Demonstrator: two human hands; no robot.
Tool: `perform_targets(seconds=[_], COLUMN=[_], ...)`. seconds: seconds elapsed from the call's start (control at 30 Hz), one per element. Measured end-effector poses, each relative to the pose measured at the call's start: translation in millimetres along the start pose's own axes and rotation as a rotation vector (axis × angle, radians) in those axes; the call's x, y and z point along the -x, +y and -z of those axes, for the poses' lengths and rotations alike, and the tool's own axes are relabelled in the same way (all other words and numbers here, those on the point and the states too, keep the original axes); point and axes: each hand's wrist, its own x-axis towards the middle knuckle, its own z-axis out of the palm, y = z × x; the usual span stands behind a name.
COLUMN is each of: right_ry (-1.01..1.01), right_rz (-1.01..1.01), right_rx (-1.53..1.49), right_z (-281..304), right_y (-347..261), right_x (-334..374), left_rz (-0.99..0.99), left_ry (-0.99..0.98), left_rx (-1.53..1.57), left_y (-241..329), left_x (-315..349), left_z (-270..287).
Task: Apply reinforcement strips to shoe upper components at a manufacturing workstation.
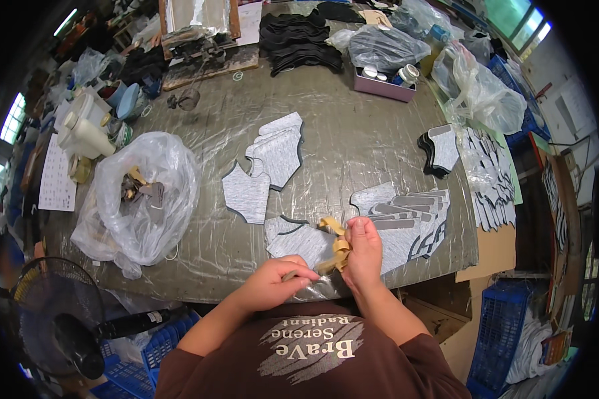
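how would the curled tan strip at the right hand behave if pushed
The tan strip probably flexes easily, since it bends in loose curls at the right hand. It seems light, being thin and narrow, and may spring back, given its coils.

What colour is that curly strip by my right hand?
The curly strip by your right hand is yellowish tan; it shows best in the head view.

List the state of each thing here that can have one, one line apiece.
Tan strip, curled, in the right hand
Left hand, fingers curled, hold unclear
Clear plastic bag, open, scraps inside
Grey pieces, flat, overlapping
Purple box, open, holding bottles
Fan, spinning or not unclear
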Motion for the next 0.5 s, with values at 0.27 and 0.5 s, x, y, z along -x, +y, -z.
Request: perform_targets(seconds=[0.27,0.5], right_ry=[-0.173,-0.114], right_rz=[0.127,-0.258], right_rx=[0.291,0.311], right_z=[-15.1,-1.1], right_y=[8.3,-25.4], right_x=[15.6,4.4], left_rz=[-0.243,-0.313], left_ry=[0.176,0.302], left_rx=[-0.439,-0.673], left_y=[14.1,2.2], left_x=[-16.4,-4.1], left_z=[-13.2,-3.5])
